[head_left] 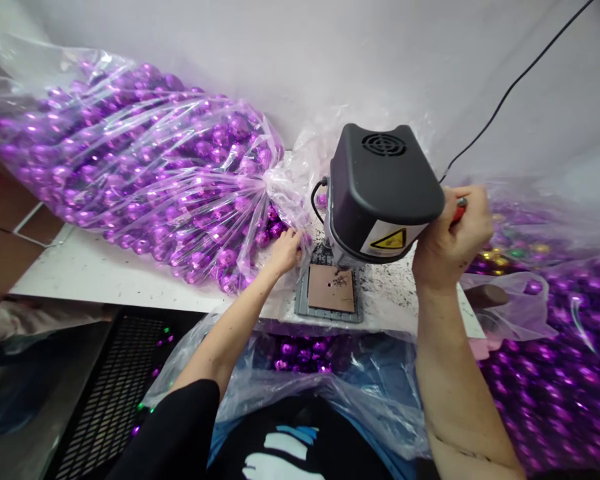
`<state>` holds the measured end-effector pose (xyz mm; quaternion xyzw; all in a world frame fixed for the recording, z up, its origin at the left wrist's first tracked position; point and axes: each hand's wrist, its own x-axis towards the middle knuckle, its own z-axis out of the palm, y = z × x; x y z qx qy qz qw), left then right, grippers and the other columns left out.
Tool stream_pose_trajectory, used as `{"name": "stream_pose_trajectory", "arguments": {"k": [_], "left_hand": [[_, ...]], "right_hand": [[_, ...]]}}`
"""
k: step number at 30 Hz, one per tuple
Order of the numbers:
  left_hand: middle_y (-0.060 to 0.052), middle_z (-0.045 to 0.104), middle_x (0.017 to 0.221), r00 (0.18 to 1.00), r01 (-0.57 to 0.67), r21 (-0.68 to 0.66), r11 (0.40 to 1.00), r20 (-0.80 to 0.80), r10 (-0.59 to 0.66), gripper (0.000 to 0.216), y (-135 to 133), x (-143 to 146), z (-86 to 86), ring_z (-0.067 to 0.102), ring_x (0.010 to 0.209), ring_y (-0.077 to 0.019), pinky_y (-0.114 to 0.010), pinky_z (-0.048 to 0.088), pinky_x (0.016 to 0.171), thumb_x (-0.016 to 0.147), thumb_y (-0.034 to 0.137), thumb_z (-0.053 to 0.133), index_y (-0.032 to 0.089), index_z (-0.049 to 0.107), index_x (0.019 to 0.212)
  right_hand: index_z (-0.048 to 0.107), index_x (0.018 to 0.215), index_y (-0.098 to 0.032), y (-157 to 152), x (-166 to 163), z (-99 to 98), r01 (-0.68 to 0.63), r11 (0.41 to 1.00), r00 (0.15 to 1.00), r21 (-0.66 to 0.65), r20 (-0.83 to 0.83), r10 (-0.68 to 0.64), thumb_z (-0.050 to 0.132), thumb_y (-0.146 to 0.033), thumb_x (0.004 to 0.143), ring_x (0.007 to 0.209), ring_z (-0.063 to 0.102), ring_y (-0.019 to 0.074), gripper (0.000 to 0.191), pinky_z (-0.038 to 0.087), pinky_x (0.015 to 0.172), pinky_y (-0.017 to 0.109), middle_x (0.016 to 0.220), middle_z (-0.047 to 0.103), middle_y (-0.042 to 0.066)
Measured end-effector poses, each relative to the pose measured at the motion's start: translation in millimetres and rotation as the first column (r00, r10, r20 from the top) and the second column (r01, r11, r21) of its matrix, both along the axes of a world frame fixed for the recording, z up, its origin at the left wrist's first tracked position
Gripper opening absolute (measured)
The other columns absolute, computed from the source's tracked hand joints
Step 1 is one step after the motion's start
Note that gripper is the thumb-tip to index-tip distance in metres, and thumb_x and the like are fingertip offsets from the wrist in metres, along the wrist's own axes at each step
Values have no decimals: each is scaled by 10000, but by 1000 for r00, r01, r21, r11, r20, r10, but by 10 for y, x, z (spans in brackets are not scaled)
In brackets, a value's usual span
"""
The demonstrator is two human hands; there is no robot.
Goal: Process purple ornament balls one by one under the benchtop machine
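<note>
A small black bench drill point(383, 190) stands on a white table point(100, 273), over a grey base with a brown pad point(331, 288). My right hand point(450, 237) is closed round the drill's red-tipped lever point(460, 212) at the machine's right side. My left hand point(284, 252) reaches into the mouth of a big clear plastic bag of shiny purple balls point(145, 173) lying on the table to the left. Its fingers are curled among the balls; what they hold is hidden.
A second clear bag of purple balls point(305, 353) hangs open at my lap below the table edge. A heap of bagged purple balls point(565, 360) fills the right side. Dark debris point(390, 280) lies around the drill base. A black cable point(510, 87) runs up the wall.
</note>
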<state>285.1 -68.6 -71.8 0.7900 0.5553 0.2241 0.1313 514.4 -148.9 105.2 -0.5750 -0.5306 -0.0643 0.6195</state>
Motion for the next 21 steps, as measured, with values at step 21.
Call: {"name": "stream_pose_trajectory", "arguments": {"k": [21], "left_hand": [[-104,689,1186,379,438,-490,754,861,339,632,-1049,-50,239,700,910,-205,-315,594,723,741,490,805,207,623,1276]], "right_hand": [[400,731,-211,154,24,-29,7,1000,1000,24,16,-8,296,-805,891,608,328,72,625,251,627,272,636,354,-56]]}}
